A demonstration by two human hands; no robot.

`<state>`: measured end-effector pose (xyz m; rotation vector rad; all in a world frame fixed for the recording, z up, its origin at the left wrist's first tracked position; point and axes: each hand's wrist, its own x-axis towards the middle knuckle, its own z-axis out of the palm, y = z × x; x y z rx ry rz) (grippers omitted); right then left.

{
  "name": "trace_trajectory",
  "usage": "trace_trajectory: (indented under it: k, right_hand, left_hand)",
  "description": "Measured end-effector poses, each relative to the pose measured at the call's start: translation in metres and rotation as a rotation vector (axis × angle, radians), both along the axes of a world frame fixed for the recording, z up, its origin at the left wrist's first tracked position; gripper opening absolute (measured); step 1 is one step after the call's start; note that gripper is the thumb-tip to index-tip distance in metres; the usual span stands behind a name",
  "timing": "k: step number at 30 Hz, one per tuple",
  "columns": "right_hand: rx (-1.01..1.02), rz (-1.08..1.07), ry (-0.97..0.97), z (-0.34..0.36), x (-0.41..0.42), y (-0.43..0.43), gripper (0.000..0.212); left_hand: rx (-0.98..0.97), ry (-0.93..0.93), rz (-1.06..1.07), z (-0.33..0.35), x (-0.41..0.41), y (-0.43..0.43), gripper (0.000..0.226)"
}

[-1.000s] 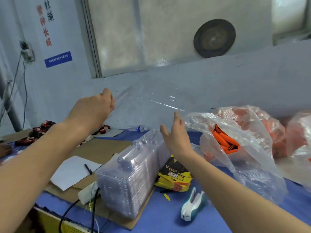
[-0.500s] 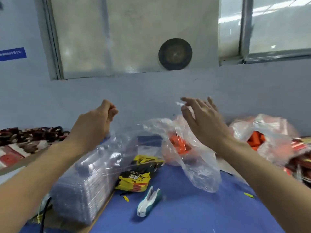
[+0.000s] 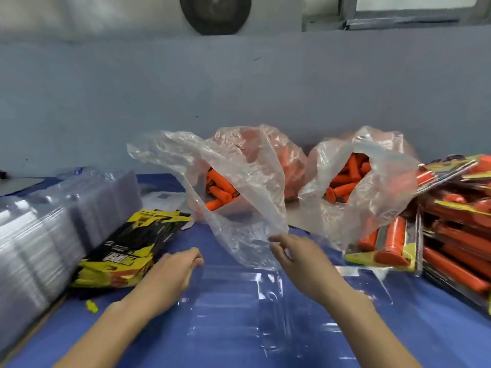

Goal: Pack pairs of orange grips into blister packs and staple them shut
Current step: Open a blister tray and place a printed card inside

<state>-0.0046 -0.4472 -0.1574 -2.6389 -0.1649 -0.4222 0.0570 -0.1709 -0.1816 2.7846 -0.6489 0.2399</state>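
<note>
Left hand [image 3: 172, 272] low over table [image 3: 425, 341], knuckles up, fingers curled in, thumb and forefinger right at far left corner of blister [image 3: 233, 301]. Too blurred to tell if pinching this edge or only touching it. Right hand [image 3: 295, 253] half open, fingers loose and a little spread, tips just at lower hem of left bag [image 3: 239, 160], not curled round it.

Blister clear and almost unseen, lying open and flat on the blue table between both forearms. Shown only by shiny ridges and long moulded troughs, with blue coming through.

Grips [image 3: 220, 192] orange, short and round, piled in left bag and in right bag [image 3: 377, 197]. Both bags thin and clear, mouths open, standing behind blister against grey wall [image 3: 239, 88].

At far left, tilted stack [image 3: 53, 221] of clear blisters. Just beside left hand, yellow and black cards [image 3: 127, 243] in a loose heap. At far right, finished packs [image 3: 451, 235] in a pile, orange grips on yellow cards.
</note>
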Motion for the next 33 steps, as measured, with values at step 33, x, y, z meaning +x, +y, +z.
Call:
trace_trajectory:
  k: [33]
  right_hand:
    - [-0.253, 0.076, 0.206, -0.053, 0.026, 0.067, 0.023]
  left_hand:
    - [-0.281, 0.102, 0.043, -0.01, -0.02, 0.016, 0.036]
